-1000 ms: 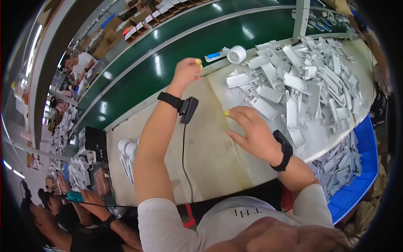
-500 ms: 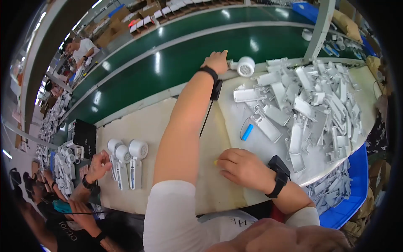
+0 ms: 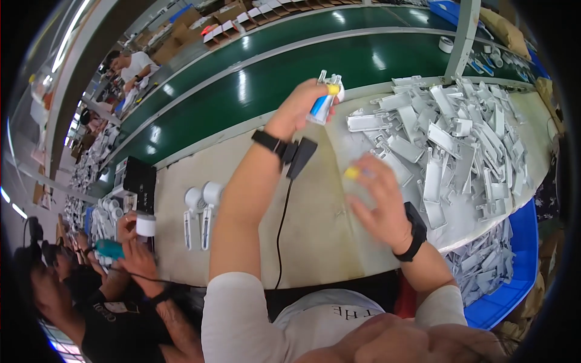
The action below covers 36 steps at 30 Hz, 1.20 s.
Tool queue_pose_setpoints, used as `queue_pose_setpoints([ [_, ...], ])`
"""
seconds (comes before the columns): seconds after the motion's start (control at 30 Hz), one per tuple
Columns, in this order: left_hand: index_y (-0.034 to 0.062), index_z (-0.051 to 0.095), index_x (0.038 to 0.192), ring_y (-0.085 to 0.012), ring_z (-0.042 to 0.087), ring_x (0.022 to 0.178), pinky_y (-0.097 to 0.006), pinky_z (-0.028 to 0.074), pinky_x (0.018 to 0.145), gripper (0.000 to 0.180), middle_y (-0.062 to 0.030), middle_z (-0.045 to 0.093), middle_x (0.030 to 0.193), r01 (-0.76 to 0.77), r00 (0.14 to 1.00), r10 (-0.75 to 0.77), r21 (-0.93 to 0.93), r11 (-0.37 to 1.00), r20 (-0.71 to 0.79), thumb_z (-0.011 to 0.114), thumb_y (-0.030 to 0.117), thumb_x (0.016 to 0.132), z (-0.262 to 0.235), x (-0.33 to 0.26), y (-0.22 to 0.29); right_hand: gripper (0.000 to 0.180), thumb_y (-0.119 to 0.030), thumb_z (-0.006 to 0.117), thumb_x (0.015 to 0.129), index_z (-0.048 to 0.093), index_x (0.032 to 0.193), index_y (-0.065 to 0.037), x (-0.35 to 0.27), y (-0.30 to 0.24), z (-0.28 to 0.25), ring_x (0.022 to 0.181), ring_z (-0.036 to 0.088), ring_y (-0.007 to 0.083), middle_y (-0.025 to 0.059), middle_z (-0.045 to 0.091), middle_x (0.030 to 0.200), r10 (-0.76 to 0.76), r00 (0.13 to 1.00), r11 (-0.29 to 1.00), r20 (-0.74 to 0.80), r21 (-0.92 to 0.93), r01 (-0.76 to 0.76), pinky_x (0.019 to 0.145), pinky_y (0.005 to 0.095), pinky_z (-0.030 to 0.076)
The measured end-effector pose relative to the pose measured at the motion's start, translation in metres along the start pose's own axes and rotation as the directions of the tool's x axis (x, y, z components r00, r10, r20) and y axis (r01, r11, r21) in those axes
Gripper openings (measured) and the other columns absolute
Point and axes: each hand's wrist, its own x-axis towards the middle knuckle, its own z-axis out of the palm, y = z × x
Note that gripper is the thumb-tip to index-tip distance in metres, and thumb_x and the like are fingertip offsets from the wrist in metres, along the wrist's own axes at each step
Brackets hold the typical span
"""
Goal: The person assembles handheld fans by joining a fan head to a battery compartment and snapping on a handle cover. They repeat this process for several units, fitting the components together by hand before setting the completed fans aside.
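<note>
My left hand (image 3: 301,107) is closed around a white round-headed handheld device (image 3: 322,115), held up over the far edge of the table. A blue cylinder lies along its body, and most of its round head is hidden behind the fingers. Yellow covers the thumb tip. Lower and to the right, my right hand (image 3: 382,202) hovers above the table with fingers apart and nothing visible in it, slightly blurred. It is nearest a large pile of white plastic shells (image 3: 445,139). Both wrists wear black straps; a black box (image 3: 301,158) with a cable hangs at the left one.
Two similar white devices (image 3: 207,221) lie on the table (image 3: 302,242) at left. Beside them a co-worker's hands hold a teal power tool (image 3: 109,248) and a white piece (image 3: 146,225). A green conveyor (image 3: 266,85) runs behind. A blue bin (image 3: 514,266) of white parts stands at right.
My left hand has grasped the white device from the conveyor edge and drawn it nearer. My right hand has risen and opened. The co-worker has lifted one white device off the table.
</note>
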Motion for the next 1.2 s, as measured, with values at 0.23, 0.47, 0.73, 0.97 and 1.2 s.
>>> queue_pose_setpoints([
  [0.23,-0.0008,0.049,0.104,-0.0229,0.063,0.066,-0.032,0.053,0.057,0.038,-0.0160,0.062,0.087,-0.058,0.991,0.096,-0.352,0.934,0.092,0.040,0.035,0.094,0.038,-0.151,-0.009,0.070,-0.023,0.061,0.082,0.022,0.139,-0.005,0.012,0.015,0.007,0.127,0.032,0.0315,0.0150,0.031,0.139,0.414,0.910,0.594,0.013,0.753,-0.281,0.103,0.0423,0.030],
  [0.47,-0.0017,0.040,0.115,-0.0247,0.063,0.085,-0.034,0.054,0.069,0.030,-0.0200,0.058,0.106,-0.431,0.899,0.430,-0.359,0.828,-0.088,0.044,0.020,0.093,0.052,-0.233,0.009,0.090,-0.058,0.055,0.078,0.015,0.142,-0.009,0.016,-0.049,0.026,0.124,0.039,0.0306,0.0138,0.030,0.141,-0.037,0.718,-0.215,0.695,0.697,-0.684,0.096,0.0464,0.040],
  [0.73,0.0005,0.040,0.117,-0.0174,0.060,0.087,-0.030,0.051,0.074,0.026,-0.0126,0.058,0.101,-0.572,0.772,0.510,-0.064,0.818,-0.378,0.042,0.012,0.093,0.026,-0.241,-0.025,0.101,-0.020,0.078,0.065,0.013,0.141,-0.007,0.017,-0.067,0.067,0.122,0.038,0.0287,0.0146,0.028,0.138,0.181,0.881,0.425,0.437,0.773,-0.471,0.093,0.0399,0.042],
  [0.97,-0.0002,0.044,0.114,-0.0189,0.061,0.081,-0.030,0.053,0.069,0.031,-0.0150,0.059,0.099,-0.509,0.794,0.350,-0.228,0.830,-0.497,0.036,0.022,0.095,0.002,-0.242,-0.039,0.087,-0.017,0.075,0.067,0.023,0.136,-0.008,0.041,-0.039,0.086,0.118,0.041,0.0254,0.0122,0.036,0.129,-0.070,0.988,0.976,0.139,0.215,0.039,0.093,0.0361,0.040],
  [1.2,-0.0033,0.044,0.114,-0.0225,0.062,0.075,-0.034,0.054,0.066,0.034,-0.0185,0.059,0.100,-0.296,0.941,0.133,-0.566,0.770,-0.311,0.036,0.024,0.093,0.000,-0.242,-0.046,0.083,-0.033,0.067,0.077,0.018,0.139,-0.009,0.042,-0.026,0.077,0.111,0.050,0.0242,0.0106,0.040,0.129,0.235,0.777,0.112,0.584,0.777,-0.619,0.083,0.0335,0.049],
])
